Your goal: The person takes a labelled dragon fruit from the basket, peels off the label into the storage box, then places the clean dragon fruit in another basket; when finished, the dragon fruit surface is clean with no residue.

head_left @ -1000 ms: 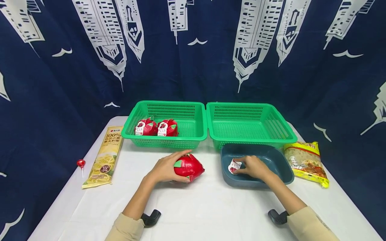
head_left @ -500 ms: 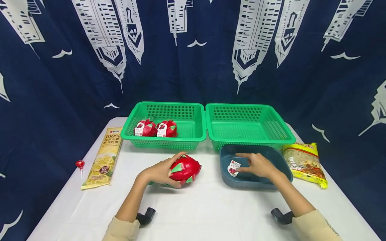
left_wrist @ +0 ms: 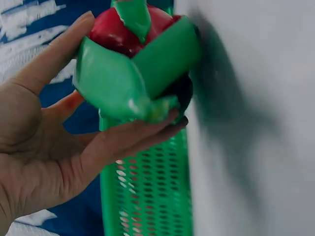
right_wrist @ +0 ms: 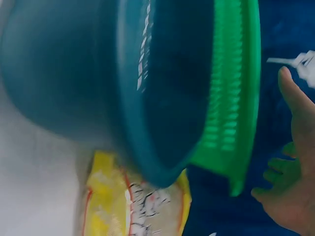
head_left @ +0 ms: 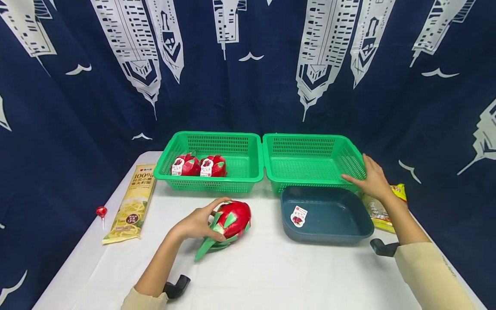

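In the head view my left hand [head_left: 199, 222] grips a red dragon fruit [head_left: 237, 216] with green leaf tips over the white table. The left wrist view shows its leafy end [left_wrist: 113, 81] between thumb and fingers. My right hand [head_left: 373, 180] is at the right end of the right green basket [head_left: 310, 185], thumb and fingers spread with nothing held. Whether it touches the rim I cannot tell. A dark blue basin [head_left: 329, 237] stands in front of that basket, with a white label [head_left: 299, 216] printed with a red fruit lying inside.
The left green basket [head_left: 213, 185] holds two labelled dragon fruits [head_left: 213, 166]. Further left lie a pasta packet [head_left: 131, 204] and a red lollipop [head_left: 101, 212]. A yellow food packet [head_left: 381, 213] lies partly behind my right forearm. A dark blue patterned curtain [head_left: 240, 94] hangs behind the table.
My right hand has let go of the label in the basin and moved up and right to the basket's end. My left hand has moved slightly left and nearer, turning the dragon fruit.
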Action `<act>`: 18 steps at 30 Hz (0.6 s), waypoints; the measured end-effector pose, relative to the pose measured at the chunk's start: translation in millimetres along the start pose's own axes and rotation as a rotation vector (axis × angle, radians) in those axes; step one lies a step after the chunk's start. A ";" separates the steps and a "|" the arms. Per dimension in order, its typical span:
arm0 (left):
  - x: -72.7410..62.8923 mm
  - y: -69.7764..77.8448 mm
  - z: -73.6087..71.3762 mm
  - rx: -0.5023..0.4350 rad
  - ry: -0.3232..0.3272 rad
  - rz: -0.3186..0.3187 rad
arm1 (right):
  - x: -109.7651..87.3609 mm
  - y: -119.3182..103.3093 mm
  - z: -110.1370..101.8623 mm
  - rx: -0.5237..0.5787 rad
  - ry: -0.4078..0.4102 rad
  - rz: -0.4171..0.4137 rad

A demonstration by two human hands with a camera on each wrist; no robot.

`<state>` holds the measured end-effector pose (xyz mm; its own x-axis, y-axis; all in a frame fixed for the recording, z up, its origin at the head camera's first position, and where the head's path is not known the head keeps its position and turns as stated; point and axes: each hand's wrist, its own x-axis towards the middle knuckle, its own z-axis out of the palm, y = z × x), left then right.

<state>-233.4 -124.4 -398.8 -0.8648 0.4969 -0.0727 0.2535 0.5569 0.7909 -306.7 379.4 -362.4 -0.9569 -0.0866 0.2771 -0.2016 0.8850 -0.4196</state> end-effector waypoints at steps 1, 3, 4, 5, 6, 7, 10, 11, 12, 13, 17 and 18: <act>2.4 6.2 -1.4 0.022 0.005 0.007 | 1.5 5.6 -0.1 0.008 -0.035 0.026; 9.0 21.8 -6.8 0.082 0.007 0.033 | 3.7 14.3 0.3 0.010 -0.093 0.063; 12.9 31.5 -10.6 0.108 0.006 0.042 | 4.5 17.6 0.6 0.012 -0.124 0.083; 17.2 42.1 -14.7 0.131 0.002 0.050 | 5.0 20.0 1.0 0.014 -0.152 0.100; 22.2 53.4 -19.2 0.145 -0.006 0.059 | 5.1 22.1 1.1 0.015 -0.174 0.114; 28.2 65.3 -23.4 0.154 -0.010 0.071 | 4.5 23.2 0.9 0.012 -0.190 0.128; 52.1 101.7 -32.7 0.143 -0.001 0.107 | 2.0 24.7 -0.3 0.021 -0.201 0.157; 62.2 113.6 -34.1 0.116 0.008 0.114 | 1.2 24.6 -0.3 0.022 -0.200 0.162; 73.9 124.8 -34.4 0.082 0.024 0.116 | 0.5 24.2 0.0 0.024 -0.198 0.166; 87.6 134.5 -33.1 0.044 0.047 0.122 | 0.0 23.6 0.4 0.026 -0.198 0.173; 153.9 163.3 -13.0 -0.113 0.188 0.135 | 0.2 21.2 4.1 0.026 -0.194 0.186; 172.7 166.9 -4.7 -0.123 0.245 0.145 | 1.0 20.0 5.2 0.025 -0.192 0.186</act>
<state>-342.4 51.2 -276.6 -0.9062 0.3812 0.1830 0.3402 0.4004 0.8509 -312.7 394.6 -375.1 -0.9996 -0.0103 0.0251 -0.0209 0.8824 -0.4700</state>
